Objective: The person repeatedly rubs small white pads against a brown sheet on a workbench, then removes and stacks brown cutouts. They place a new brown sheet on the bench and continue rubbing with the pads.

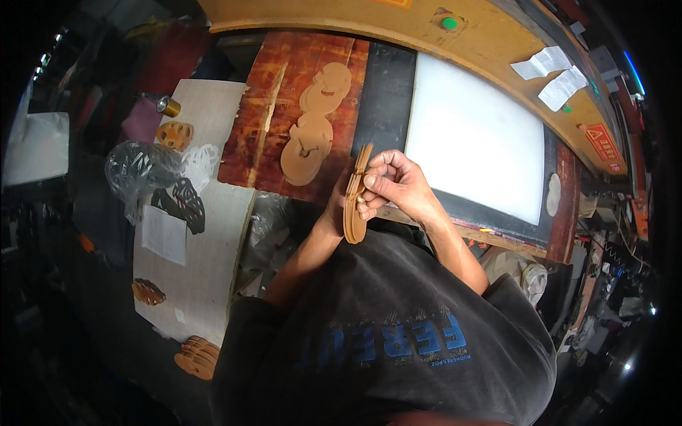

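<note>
Close to my body I hold a stack of thin tan cut-out pieces [353,216] on edge, their rounded ends pointing down. My left hand [331,215] grips it from the left side, its fingers mostly hidden behind the stack. On the right side, the thumb and bent fingers of my right hand [391,186] press against the pieces. Beyond my hands, more tan cut-outs [305,160] with rounded ends and notched middles lie overlapping on a reddish-brown board [245,142]. I cannot tell whether they are leather or card.
A white cutting pad [476,135] lies to the right, below a yellow machine beam [490,42] with a green button [449,23]. On the left, a pale table [213,234] carries a clear plastic bag [135,174], a paper sheet [164,234] and a gold-coloured roll [168,106].
</note>
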{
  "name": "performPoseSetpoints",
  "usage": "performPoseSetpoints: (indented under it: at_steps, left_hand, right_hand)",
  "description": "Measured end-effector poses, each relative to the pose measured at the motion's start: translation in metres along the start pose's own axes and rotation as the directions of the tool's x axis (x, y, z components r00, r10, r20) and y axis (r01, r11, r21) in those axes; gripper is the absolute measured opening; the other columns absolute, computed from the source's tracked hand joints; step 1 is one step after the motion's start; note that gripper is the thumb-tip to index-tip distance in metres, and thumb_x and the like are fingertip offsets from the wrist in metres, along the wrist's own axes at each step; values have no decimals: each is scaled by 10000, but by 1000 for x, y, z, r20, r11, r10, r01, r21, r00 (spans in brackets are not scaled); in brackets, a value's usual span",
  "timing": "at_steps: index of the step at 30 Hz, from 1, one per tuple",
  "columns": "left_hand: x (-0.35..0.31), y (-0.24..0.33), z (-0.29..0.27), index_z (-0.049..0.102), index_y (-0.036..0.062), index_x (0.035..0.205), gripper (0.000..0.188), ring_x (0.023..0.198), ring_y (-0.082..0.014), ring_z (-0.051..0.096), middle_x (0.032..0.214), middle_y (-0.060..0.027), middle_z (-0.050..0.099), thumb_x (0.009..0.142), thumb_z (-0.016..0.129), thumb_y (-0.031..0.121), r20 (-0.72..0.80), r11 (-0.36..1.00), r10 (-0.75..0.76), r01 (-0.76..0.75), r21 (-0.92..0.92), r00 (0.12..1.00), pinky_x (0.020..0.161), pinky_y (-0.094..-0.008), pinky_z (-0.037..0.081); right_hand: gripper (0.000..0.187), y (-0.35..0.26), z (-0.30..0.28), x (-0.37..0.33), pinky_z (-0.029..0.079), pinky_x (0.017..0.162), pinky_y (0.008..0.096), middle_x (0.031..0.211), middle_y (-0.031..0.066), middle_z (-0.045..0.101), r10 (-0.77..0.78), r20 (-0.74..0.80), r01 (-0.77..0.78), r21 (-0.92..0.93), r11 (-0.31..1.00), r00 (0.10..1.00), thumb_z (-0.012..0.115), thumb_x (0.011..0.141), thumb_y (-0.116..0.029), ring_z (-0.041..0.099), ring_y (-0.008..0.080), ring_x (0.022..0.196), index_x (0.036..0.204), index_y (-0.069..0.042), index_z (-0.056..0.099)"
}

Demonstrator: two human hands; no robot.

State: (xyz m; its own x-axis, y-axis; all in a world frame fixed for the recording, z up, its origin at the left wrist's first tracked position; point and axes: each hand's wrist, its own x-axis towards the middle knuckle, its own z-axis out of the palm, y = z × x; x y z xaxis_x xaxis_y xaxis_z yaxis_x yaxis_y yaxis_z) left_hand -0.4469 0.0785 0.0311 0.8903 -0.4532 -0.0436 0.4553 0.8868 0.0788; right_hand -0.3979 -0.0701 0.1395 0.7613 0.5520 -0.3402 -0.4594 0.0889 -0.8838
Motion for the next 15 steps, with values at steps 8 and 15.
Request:
performPoseSetpoints:
  at_steps: [8, 15]
  left_hand:
    - [-25, -9, -45, 635, 49, 1203, 519, 714, -199, 634, 926, -73, 652, 1100, 433, 516, 5, 919, 285, -275, 282, 958, 635, -310, 548]
    - [-46, -12, -96, 586, 39, 1266, 295, 855, -270, 664, 1021, -125, 667, 1092, 539, 273, 383, 912, 148, 23, -409, 912, 788, -390, 520]
  right_hand:
    - [260, 2, -1, -9, 588, 714, 281, 898, 40, 674, 19, -47, -29, -216, 976, 999, 539, 975, 56, 676, 110, 766, 1228, 33, 592]
    - [354, -16, -3, 0, 554, 757, 261, 921, 12, 679, -232, -141, 195, -232, 953, 962, 600, 1047, -58, 670, 111, 743, 1362, 103, 577]
